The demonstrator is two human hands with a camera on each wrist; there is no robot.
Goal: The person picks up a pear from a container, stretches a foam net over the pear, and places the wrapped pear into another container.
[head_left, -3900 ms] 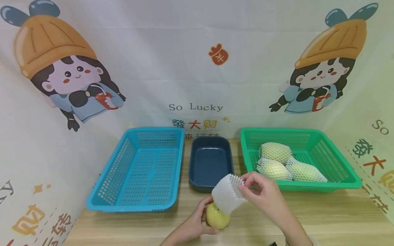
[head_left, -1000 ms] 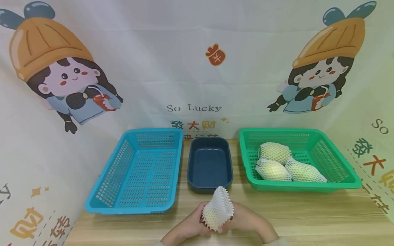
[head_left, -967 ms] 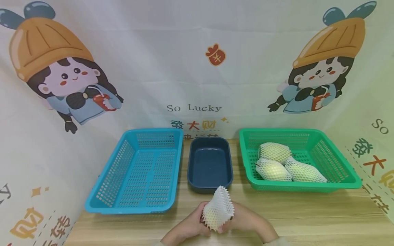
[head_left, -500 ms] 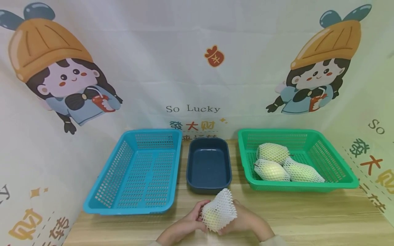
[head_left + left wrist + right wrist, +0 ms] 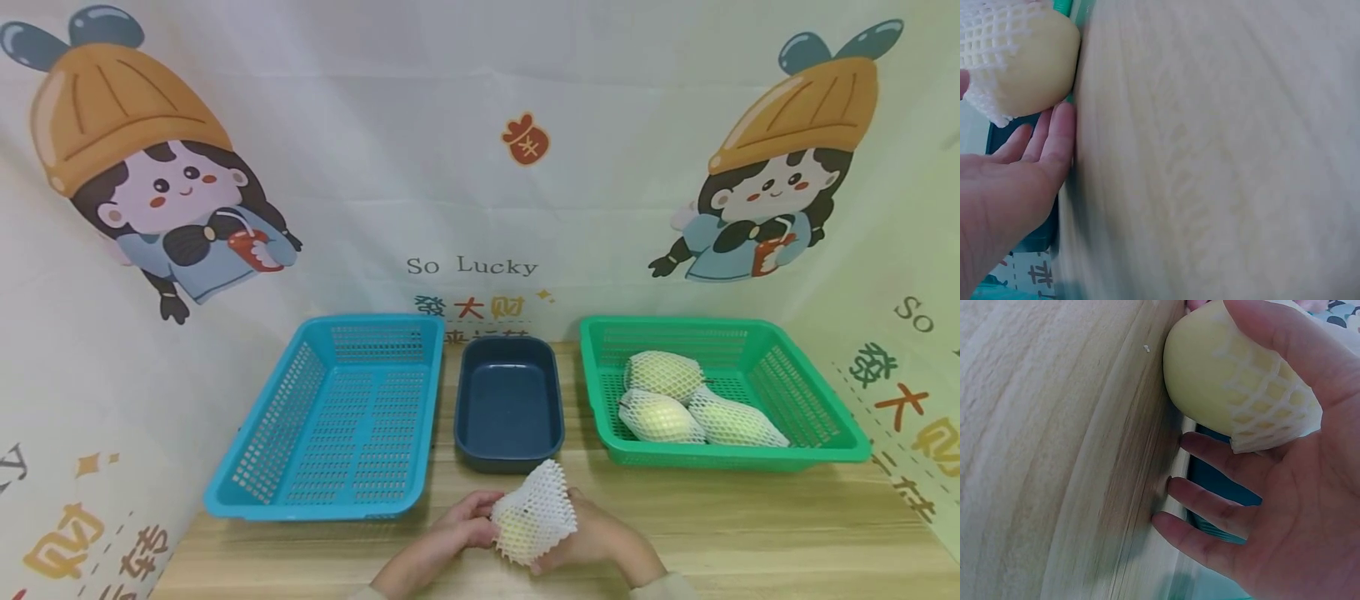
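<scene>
Low in the middle of the head view, a yellow pear (image 5: 1197, 369) is partly covered by a white foam net (image 5: 551, 500), whose loose end sticks up toward the back. Bare pear skin shows on its underside in both wrist views. My right hand (image 5: 588, 533) holds the netted pear from the right, thumb across it, with the other fingers spread below. My left hand (image 5: 468, 521) is at its left side, thumb and forefinger at the net. In the left wrist view its other fingers (image 5: 1060, 134) stretch out right below the pear.
A blue basket (image 5: 217, 500) stands at the left. Behind my hands is a dark blue dish (image 5: 510, 408). The green basket (image 5: 825, 454) at the right holds several pears in nets (image 5: 663, 375). A printed cloth (image 5: 450, 192) hangs behind the wooden table (image 5: 750, 533).
The net, held loosely above the pear at first, has come down over it. The right hand went from the net's edge to the pear's side. Lately the left fingers have shifted on its left.
</scene>
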